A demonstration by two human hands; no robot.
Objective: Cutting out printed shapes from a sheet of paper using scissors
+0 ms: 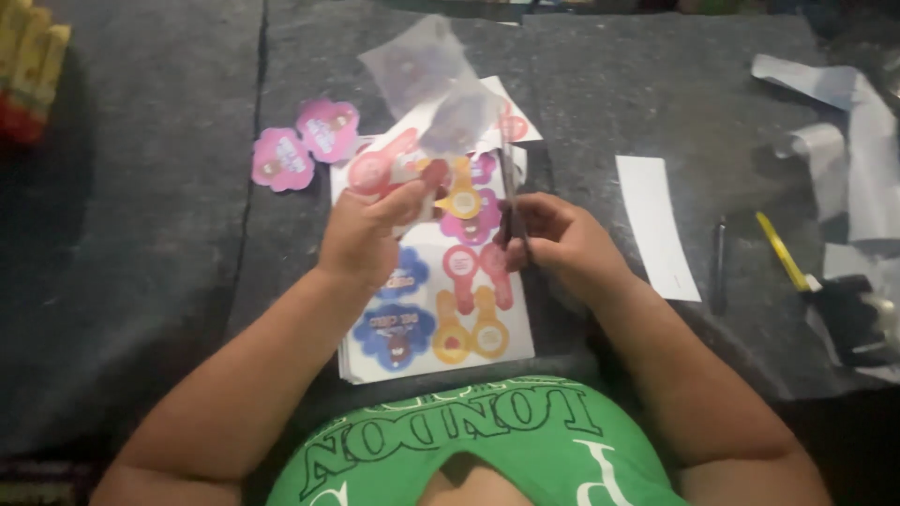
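Observation:
My left hand (367,234) pinches a printed sheet piece (398,164) with pink and orange shapes, lifted above a stack of printed sheets (441,309). A clear plastic film (427,80) hangs off the top of that piece. My right hand (553,239) is closed around scissors (509,201), whose blades point up toward the held piece. The stack shows blue, pink and orange cut-out shapes and lies on the dark grey mat in front of me.
Two pink flower-shaped cut-outs (305,142) lie left of the stack. A white paper strip (656,225), a black pen (718,262) and a yellow-handled tool (783,251) sit to the right. Crumpled paper scraps (844,131) lie at the far right, a yellow-red object (28,66) at the far left.

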